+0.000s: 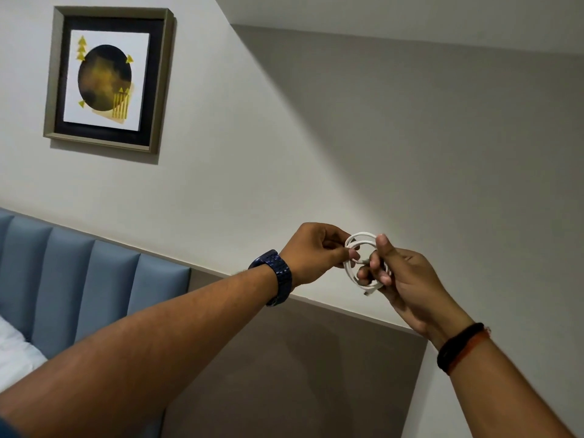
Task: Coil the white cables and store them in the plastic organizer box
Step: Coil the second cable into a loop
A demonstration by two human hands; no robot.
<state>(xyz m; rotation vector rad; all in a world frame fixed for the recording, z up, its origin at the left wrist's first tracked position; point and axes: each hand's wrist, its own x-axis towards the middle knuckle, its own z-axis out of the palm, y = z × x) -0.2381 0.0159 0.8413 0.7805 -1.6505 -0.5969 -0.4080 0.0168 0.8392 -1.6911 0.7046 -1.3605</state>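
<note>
Your left hand (319,251) pinches one side of the coiled white cable (363,263); your right hand (401,279) curls its fingers through the loops, thumb up. The coil hangs between both hands, raised before the wall (410,137); a framed picture (109,80) hangs upper left.

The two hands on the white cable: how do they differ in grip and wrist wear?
The left hand pinches the cable at its side with fingertips; the right hand curls its fingers round the loops, thumb raised. The left wrist wears a dark blue watch; the right wrist wears black and orange bands. Both hold the same cable.
</note>
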